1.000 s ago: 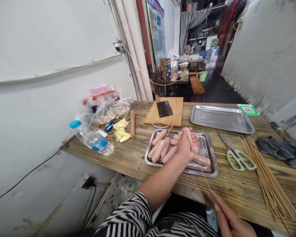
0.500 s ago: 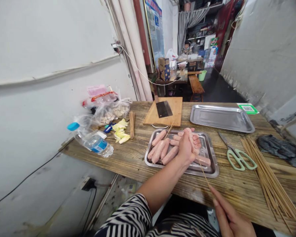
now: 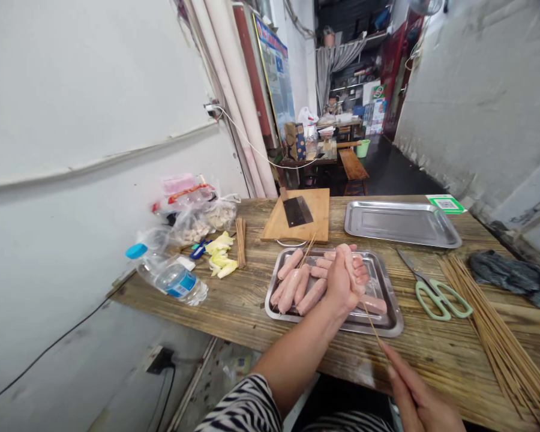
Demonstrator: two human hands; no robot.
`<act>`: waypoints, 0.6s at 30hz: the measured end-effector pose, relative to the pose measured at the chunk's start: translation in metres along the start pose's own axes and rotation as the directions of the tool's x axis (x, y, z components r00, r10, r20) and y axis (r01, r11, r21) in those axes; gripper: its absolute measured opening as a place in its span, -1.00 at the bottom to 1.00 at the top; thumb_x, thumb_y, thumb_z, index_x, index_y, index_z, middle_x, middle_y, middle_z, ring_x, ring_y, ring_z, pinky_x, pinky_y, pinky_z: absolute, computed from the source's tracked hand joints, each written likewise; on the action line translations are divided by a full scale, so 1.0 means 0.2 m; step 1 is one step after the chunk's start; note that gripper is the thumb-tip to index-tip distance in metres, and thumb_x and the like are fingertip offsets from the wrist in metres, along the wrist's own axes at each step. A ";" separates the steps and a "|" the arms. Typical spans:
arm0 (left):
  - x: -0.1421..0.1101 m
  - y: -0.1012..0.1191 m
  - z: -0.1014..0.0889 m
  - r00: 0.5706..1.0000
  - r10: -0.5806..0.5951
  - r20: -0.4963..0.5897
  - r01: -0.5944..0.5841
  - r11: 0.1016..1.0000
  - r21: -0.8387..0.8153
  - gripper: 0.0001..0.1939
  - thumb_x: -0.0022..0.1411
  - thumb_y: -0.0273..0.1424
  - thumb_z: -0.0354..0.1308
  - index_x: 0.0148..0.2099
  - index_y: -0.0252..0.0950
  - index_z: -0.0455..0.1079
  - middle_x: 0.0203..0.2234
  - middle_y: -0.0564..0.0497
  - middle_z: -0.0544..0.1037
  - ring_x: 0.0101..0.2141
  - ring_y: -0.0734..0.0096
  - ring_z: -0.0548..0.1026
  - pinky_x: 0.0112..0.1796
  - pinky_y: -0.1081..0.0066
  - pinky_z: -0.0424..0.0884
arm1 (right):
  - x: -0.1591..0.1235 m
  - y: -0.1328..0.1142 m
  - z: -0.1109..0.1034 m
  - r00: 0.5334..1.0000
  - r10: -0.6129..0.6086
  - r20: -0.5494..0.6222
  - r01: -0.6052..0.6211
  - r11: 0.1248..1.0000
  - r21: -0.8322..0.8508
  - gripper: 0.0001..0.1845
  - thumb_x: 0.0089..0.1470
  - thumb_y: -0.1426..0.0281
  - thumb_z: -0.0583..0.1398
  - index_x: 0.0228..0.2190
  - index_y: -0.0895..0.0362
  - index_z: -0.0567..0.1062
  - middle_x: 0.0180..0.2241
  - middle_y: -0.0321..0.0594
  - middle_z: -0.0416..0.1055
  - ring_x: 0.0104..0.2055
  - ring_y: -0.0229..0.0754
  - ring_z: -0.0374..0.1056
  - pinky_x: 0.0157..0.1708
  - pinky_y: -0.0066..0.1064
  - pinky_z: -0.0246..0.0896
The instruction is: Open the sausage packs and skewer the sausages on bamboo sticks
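My left hand (image 3: 342, 279) is closed around a pale pink sausage (image 3: 350, 264) above a metal tray (image 3: 393, 327). A thin wooden skewer (image 3: 371, 321) runs from the sausage's near end down to my right hand (image 3: 420, 384), which pinches it between thumb and fingers in front of the tray. How deep the skewer sits inside the sausage is hidden. Several more sausages (image 3: 312, 295) lie in the tray, and a couple of skewers (image 3: 308, 249) stick up among those at its left side.
Scissors (image 3: 436, 294) and a bundle of loose skewers (image 3: 495, 324) lie on the right, near a dark cloth (image 3: 508, 273). Behind stand a second tray (image 3: 400, 225) and a cutting board (image 3: 270, 225) with a cleaver (image 3: 297, 211). A water bottle (image 3: 175, 282) lies left. A person sits far back.
The camera view has tilted up slightly, so the table sits lower in the picture. Both hands keep nearly the same hold on the sausage and the skewer.
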State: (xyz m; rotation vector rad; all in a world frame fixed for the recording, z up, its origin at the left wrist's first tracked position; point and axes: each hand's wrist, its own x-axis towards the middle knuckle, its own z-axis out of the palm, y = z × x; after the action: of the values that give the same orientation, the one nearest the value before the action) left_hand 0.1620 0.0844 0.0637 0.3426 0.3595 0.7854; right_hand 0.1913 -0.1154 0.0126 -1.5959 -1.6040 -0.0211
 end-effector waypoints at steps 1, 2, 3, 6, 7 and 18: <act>0.00 0.00 0.00 1.000 -0.004 0.000 0.004 1.000 -0.004 -0.70 0.33 -0.16 -0.13 -0.16 -0.30 0.23 -0.60 0.13 0.12 -0.68 0.65 0.09 -0.69 0.69 0.00 | 0.00 0.00 0.01 1.000 -0.003 0.001 0.003 1.000 -0.003 -0.48 0.16 0.52 0.05 0.16 0.16 0.21 -0.06 -0.20 0.45 -0.08 -0.32 0.40 -0.05 -0.60 0.23; 0.00 0.00 0.00 1.000 -0.009 0.002 0.009 1.000 -0.011 -0.70 0.33 -0.16 -0.12 -0.16 -0.30 0.23 -0.60 0.13 0.12 -0.68 0.65 0.09 -0.69 0.69 0.00 | 0.00 0.01 0.01 1.000 -0.003 0.006 0.003 1.000 -0.007 -0.47 0.16 0.52 0.05 0.17 0.16 0.19 -0.06 -0.19 0.45 -0.08 -0.31 0.40 -0.05 -0.60 0.23; 0.00 0.00 0.00 1.000 -0.012 0.006 0.012 1.000 -0.020 -0.70 0.32 -0.16 -0.11 -0.16 -0.29 0.23 -0.61 0.13 0.11 -0.68 0.65 0.08 -0.69 0.69 0.00 | 0.00 0.01 0.02 1.000 -0.003 0.014 0.004 1.000 -0.012 -0.45 0.17 0.52 0.05 0.19 0.16 0.17 -0.04 -0.19 0.44 -0.06 -0.30 0.39 -0.05 -0.59 0.24; 0.00 0.01 -0.01 0.999 -0.016 0.030 0.018 0.999 -0.045 -0.69 0.32 -0.16 -0.11 -0.15 -0.29 0.24 -0.61 0.14 0.08 -0.68 0.66 0.08 -0.69 0.69 -0.01 | -0.01 0.03 0.04 0.999 -0.016 0.032 0.017 1.000 -0.022 -0.40 0.17 0.53 0.04 0.23 0.14 0.08 -0.02 -0.18 0.42 -0.04 -0.28 0.38 -0.04 -0.55 0.25; 0.00 0.01 -0.01 0.999 -0.015 0.036 0.017 0.999 -0.047 -0.69 0.32 -0.16 -0.11 -0.15 -0.30 0.24 -0.61 0.14 0.08 -0.68 0.66 0.08 -0.69 0.70 -0.01 | -0.01 0.04 0.05 0.999 -0.028 0.029 0.029 0.999 -0.021 -0.38 0.17 0.54 0.04 0.24 0.14 0.05 -0.03 -0.18 0.42 -0.05 -0.28 0.38 -0.05 -0.56 0.26; -0.01 0.00 0.00 0.999 -0.027 0.022 0.027 1.000 -0.002 -0.68 0.29 -0.12 -0.08 -0.14 -0.27 0.25 -0.61 0.14 0.06 -0.68 0.65 0.04 -0.71 0.70 -0.03 | -0.03 0.05 0.09 0.999 -0.043 0.018 0.043 0.999 0.007 -0.32 0.17 0.53 0.04 0.27 0.16 -0.06 -0.06 -0.18 0.44 -0.10 -0.30 0.41 -0.12 -0.65 0.26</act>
State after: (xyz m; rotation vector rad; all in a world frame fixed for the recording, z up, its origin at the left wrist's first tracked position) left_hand 0.1611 0.0833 0.0636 0.3432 0.3416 0.7551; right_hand 0.1891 -0.1089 -0.0083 -1.5603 -1.6506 -0.0237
